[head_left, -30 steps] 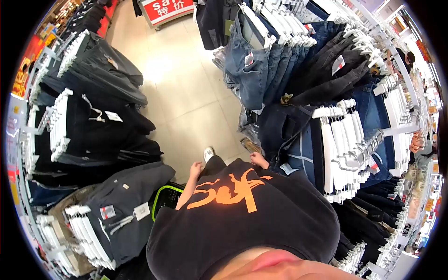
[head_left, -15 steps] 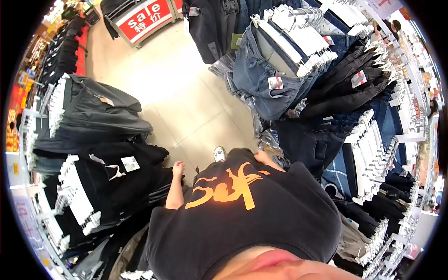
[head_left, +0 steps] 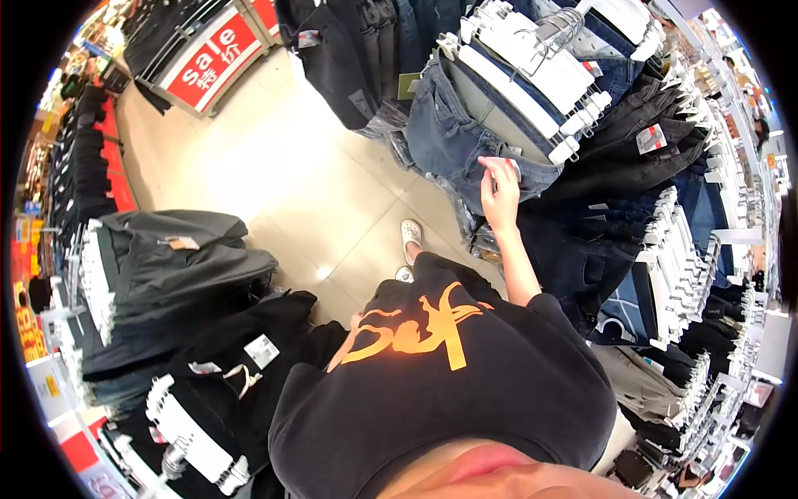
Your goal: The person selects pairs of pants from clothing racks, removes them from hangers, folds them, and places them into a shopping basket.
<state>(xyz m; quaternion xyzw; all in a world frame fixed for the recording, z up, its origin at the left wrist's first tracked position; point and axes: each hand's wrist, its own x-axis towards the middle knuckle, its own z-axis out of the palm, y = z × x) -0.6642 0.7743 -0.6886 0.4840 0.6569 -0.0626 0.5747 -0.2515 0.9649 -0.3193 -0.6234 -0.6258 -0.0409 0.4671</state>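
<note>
My right hand [head_left: 500, 193] is raised at the front of a pair of blue-grey jeans [head_left: 445, 125] on white hangers, its fingers stretched out. The fingertips partly cover a white and red price tag [head_left: 514, 169] on the jeans; whether they touch it, I cannot tell. My left hand [head_left: 356, 322] hangs low at my side, close to the black shirt, and its fingers are mostly hidden.
White hangers [head_left: 519, 71] carry more jeans and trousers on the right. Grey trousers [head_left: 170, 262] and black trousers [head_left: 274, 324] hang on the left. A red sale sign [head_left: 214, 60] stands beyond the tiled floor [head_left: 299, 166].
My right hand has risen from my side to the blue-grey jeans. My left hand has drawn in toward my body. The view has shifted, and a foot has stepped forward.
</note>
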